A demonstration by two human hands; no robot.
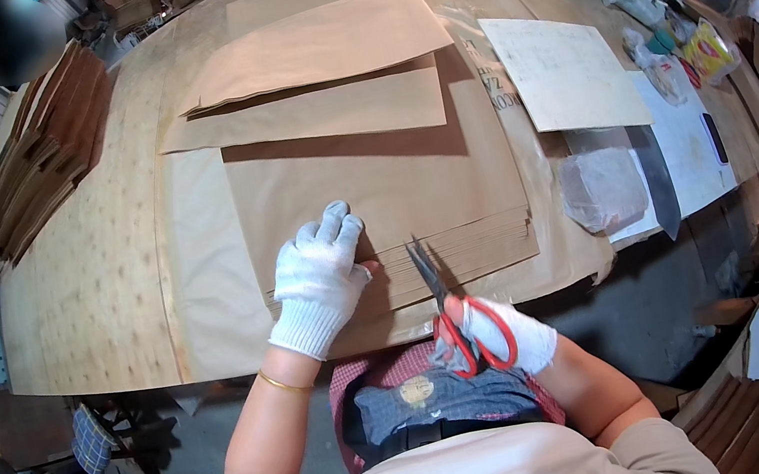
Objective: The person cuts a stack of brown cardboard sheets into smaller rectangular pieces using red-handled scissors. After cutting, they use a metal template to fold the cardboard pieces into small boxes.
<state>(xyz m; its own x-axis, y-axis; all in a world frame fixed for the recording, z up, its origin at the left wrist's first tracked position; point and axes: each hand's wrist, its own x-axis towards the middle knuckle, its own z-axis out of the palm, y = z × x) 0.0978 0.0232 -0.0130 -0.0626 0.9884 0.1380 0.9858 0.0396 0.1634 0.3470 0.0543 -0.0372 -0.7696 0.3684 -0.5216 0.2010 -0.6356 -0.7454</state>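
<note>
From the head camera, the left hand, in a white knit glove, lies flat with fingers spread on a stack of brown paper sheets at the near edge of the worktop. The right hand, also gloved, is closed through the red handles of the scissors, whose blades point toward twelve o'clock and meet the stack's fanned near edge. The sheets are plain, tan and smooth. More folded brown sheets lie at twelve o'clock, a pale sheet at two o'clock.
</note>
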